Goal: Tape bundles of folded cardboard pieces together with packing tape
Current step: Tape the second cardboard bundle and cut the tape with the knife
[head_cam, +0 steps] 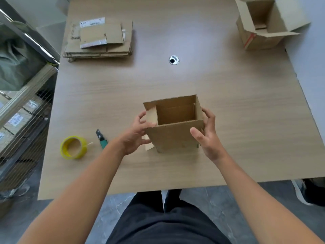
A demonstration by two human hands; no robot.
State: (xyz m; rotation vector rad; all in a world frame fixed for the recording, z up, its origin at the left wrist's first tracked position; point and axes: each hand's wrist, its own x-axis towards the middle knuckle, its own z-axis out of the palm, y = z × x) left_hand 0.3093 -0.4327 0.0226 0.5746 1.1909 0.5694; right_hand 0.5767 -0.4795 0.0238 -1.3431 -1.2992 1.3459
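Note:
A small brown cardboard box (pixel 173 136) stands upright and open-topped on the wooden table (pixel 246 120), near its front edge. My left hand (pixel 136 136) grips the box's left side, thumb over the rim by an inner flap. My right hand (pixel 206 136) clasps the right side, fingers behind, thumb on the front face. A yellow roll of packing tape (pixel 73 147) lies left of the box. Beside it rests a green-handled utility knife (pixel 101 138). A stack of flattened cardboard pieces (pixel 100 41) sits at the far left of the table.
A larger open cardboard box (pixel 262 23) stands at the far right corner. A round cable hole (pixel 174 60) is in the table's middle. A metal wire rack (pixel 22 103) with cardboard stands left of the table. Someone's shoe (pixel 301 191) shows at the right on the floor.

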